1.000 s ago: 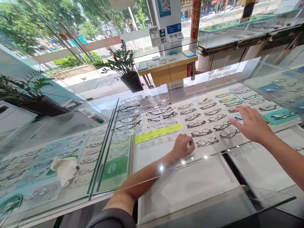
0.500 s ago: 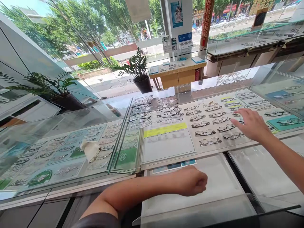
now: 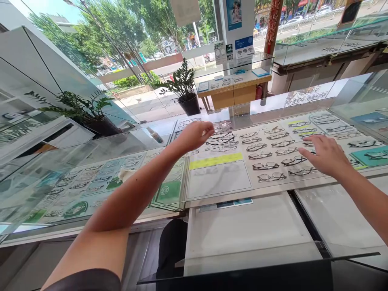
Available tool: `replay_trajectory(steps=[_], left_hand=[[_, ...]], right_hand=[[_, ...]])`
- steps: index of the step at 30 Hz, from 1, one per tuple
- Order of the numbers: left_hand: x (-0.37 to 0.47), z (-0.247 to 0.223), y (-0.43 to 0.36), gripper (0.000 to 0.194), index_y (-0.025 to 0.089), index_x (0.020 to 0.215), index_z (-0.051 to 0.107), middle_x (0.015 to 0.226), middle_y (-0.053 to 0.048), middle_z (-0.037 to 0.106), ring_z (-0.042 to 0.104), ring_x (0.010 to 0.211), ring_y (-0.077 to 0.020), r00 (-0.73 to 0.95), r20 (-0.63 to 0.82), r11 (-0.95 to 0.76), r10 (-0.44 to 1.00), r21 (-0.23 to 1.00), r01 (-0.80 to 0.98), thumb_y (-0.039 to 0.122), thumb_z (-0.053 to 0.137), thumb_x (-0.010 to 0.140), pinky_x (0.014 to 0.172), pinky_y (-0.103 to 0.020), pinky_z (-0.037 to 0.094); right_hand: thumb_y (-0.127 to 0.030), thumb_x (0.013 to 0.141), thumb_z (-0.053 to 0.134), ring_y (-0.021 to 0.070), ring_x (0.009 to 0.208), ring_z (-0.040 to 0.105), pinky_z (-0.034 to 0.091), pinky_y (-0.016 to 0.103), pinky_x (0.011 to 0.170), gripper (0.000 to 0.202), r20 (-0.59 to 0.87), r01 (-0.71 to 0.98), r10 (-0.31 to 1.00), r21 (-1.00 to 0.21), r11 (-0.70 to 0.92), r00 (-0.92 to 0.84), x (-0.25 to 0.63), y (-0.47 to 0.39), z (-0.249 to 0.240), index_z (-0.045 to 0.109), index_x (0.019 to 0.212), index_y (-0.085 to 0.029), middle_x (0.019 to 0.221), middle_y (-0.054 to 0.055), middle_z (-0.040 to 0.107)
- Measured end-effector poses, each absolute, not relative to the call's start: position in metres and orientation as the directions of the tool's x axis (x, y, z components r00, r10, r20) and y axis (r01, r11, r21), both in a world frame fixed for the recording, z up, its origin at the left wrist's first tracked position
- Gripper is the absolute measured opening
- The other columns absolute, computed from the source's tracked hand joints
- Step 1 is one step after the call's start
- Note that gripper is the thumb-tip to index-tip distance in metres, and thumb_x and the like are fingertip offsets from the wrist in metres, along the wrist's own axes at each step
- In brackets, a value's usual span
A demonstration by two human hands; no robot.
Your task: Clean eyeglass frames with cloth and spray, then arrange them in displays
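Observation:
My left hand (image 3: 197,136) is raised over the glass counter, its fingers curled together. Whatever it might hold is hidden or too small to make out. Behind and beside it lie rows of eyeglasses (image 3: 220,140) under the glass. My right hand (image 3: 326,157) hovers palm down above the right part of the counter, fingers apart, with nothing in them. More eyeglasses (image 3: 266,165) lie in rows just left of it. A white board with a yellow strip (image 3: 216,161) sits between the two hands. My left forearm partly covers a pale cloth (image 3: 125,174).
An open drawer (image 3: 242,234) juts out below the counter. A small spray bottle (image 3: 155,135) stands on the glass at left. Potted plants (image 3: 189,103) stand by the window. A low display table (image 3: 235,91) is farther back. A green card (image 3: 169,193) lies under glass.
My left hand has moved up and left, from above the drawer to over the counter, still curled. The right hand holds nearly the same place. The view has shifted slightly.

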State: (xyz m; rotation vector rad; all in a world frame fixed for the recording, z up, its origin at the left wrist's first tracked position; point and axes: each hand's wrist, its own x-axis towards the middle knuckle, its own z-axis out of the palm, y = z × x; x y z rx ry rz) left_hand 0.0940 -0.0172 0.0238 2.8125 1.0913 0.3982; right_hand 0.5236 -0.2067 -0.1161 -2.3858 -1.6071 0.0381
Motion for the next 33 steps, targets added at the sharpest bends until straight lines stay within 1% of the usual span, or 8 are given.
replay_trajectory(steps=[4,7,9,16,21,26,30,33], left_hand=[[0.102,0.004,0.050,0.023,0.019,0.105,0.081,0.117,-0.011,0.081,0.072,0.111,-0.0302,0.696,0.221,-0.723,0.683,0.077,0.686,0.032,0.063,0.096,0.102,-0.045,0.053],[0.117,-0.009,0.080,0.024,0.021,0.104,0.084,0.139,-0.009,0.078,0.065,0.131,-0.0330,0.721,0.160,-0.734,0.674,0.040,0.678,0.031,0.063,0.096,0.118,-0.052,0.044],[0.129,-0.018,0.092,0.025,0.023,0.103,0.085,0.147,-0.008,0.075,0.059,0.138,-0.0343,0.730,0.117,-0.737,0.673,0.033,0.675,0.030,0.062,0.095,0.121,-0.056,0.039],[0.154,-0.040,0.111,0.031,0.025,0.100,0.085,0.122,-0.011,0.083,0.057,0.131,-0.0357,0.721,0.072,-0.723,0.689,0.011,0.690,0.036,0.057,0.096,0.120,-0.059,0.032],[0.150,-0.046,0.112,0.042,0.022,0.100,0.084,0.135,-0.013,0.079,0.055,0.132,-0.0362,0.732,0.058,-0.733,0.679,-0.006,0.680,0.038,0.045,0.103,0.119,-0.059,0.031],[0.151,-0.045,0.103,0.049,0.017,0.110,0.083,0.140,-0.017,0.076,0.055,0.132,-0.0374,0.709,0.065,-0.710,0.702,-0.014,0.705,0.036,0.038,0.106,0.116,-0.059,0.034],[0.147,-0.018,0.072,0.054,0.017,0.127,0.079,0.152,-0.015,0.070,0.049,0.144,-0.0370,0.692,0.176,-0.703,0.700,-0.006,0.712,0.035,0.032,0.110,0.121,-0.059,0.031],[0.132,0.018,0.015,0.054,0.020,0.137,0.077,0.150,-0.011,0.072,0.049,0.148,-0.0355,0.766,0.288,-0.809,0.575,0.062,0.585,0.041,0.033,0.112,0.126,-0.058,0.029]], right_hand=[[-0.072,0.101,0.032,0.0427,0.147,0.050,0.047,0.062,0.119,0.076,0.134,0.910,0.914,-0.226,-0.347,0.382,0.525,-0.206,-0.119,0.060,0.150,-0.022,0.162,0.016,0.057],[-0.072,0.102,0.032,0.0432,0.147,0.050,0.046,0.062,0.118,0.075,0.144,0.910,0.913,-0.231,-0.343,0.381,0.526,-0.206,-0.120,0.061,0.149,-0.021,0.162,0.017,0.057],[-0.072,0.102,0.033,0.0433,0.146,0.051,0.046,0.062,0.118,0.074,0.155,0.911,0.913,-0.241,-0.335,0.377,0.525,-0.206,-0.120,0.062,0.148,-0.021,0.161,0.017,0.058],[-0.070,0.102,0.035,0.0425,0.144,0.052,0.046,0.061,0.117,0.071,0.172,0.915,0.915,-0.250,-0.317,0.364,0.524,-0.207,-0.119,0.061,0.147,-0.022,0.159,0.017,0.059],[-0.070,0.103,0.036,0.0426,0.143,0.052,0.047,0.060,0.115,0.070,0.168,0.915,0.916,-0.248,-0.317,0.363,0.525,-0.207,-0.119,0.061,0.147,-0.022,0.159,0.017,0.059],[-0.071,0.102,0.035,0.0429,0.144,0.051,0.046,0.061,0.115,0.070,0.155,0.908,0.915,-0.263,-0.326,0.373,0.523,-0.208,-0.117,0.061,0.146,-0.022,0.158,0.017,0.060],[-0.071,0.102,0.035,0.0420,0.146,0.050,0.045,0.060,0.118,0.072,0.140,0.905,0.915,-0.261,-0.335,0.379,0.523,-0.207,-0.117,0.061,0.148,-0.022,0.161,0.016,0.058],[-0.071,0.102,0.036,0.0417,0.146,0.050,0.045,0.060,0.117,0.071,0.142,0.907,0.914,-0.252,-0.337,0.379,0.524,-0.207,-0.117,0.060,0.148,-0.022,0.163,0.016,0.057]])
